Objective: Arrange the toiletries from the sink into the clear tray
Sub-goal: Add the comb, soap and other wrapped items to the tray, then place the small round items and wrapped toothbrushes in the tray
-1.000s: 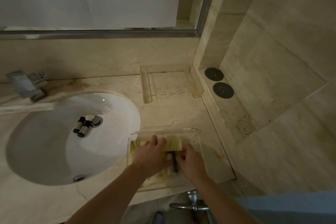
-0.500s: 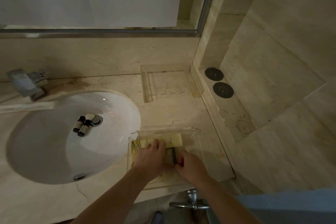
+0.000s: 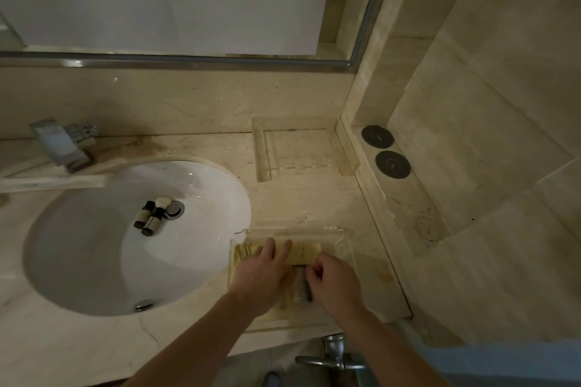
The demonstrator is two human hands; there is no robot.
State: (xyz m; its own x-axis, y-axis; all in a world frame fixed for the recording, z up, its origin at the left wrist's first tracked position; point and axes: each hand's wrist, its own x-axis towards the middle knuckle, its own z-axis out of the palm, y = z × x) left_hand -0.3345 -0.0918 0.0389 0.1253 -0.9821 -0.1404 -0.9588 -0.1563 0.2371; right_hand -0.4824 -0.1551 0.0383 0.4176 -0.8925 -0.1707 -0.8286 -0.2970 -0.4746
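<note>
A clear tray sits on the counter right of the white sink. Inside it lie yellow packets and a small dark-capped bottle. My left hand rests flat on the packets, fingers spread. My right hand is curled beside the small bottle, its fingertips touching it; a firm grip is unclear. In the sink, two small dark-capped bottles and a white round piece lie by the drain.
A second clear tray stands at the back against the wall. The faucet is at the back left. Two dark round discs sit on the right ledge. A metal tap sticks out below the counter edge.
Both hands shifted slightly within the tray, the left hand sliding over the packets and the right hand staying by the small bottle. The items in the sink have not moved.
</note>
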